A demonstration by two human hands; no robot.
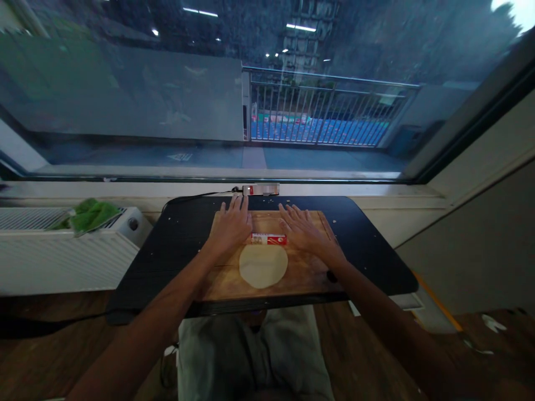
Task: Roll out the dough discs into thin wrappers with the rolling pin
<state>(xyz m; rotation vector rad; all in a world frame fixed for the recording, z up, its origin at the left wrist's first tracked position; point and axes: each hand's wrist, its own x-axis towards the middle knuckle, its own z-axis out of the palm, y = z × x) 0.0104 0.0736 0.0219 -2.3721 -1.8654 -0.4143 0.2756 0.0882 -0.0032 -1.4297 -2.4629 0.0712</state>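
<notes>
On a wooden cutting board (225,287) lies a flat, pale, roughly round sheet of dough (263,267). Just beyond it is a narrow red-and-white printed package (268,239), its contents hidden. My left hand (233,223) rests with stretched fingers over the board's far left part, its thumb side close to the package's left end. My right hand (304,227) lies palm down near the right end, fingers spread and pointing away from me. Neither hand is wrapped round anything; whether they touch the package I cannot tell.
The board is on a black table (368,262) dotted with pale crumbs. At its far edge, by the window sill, sits a small box-like item (261,190) with a dark cord. A green cloth (94,216) drapes over a white radiator (62,256) at left.
</notes>
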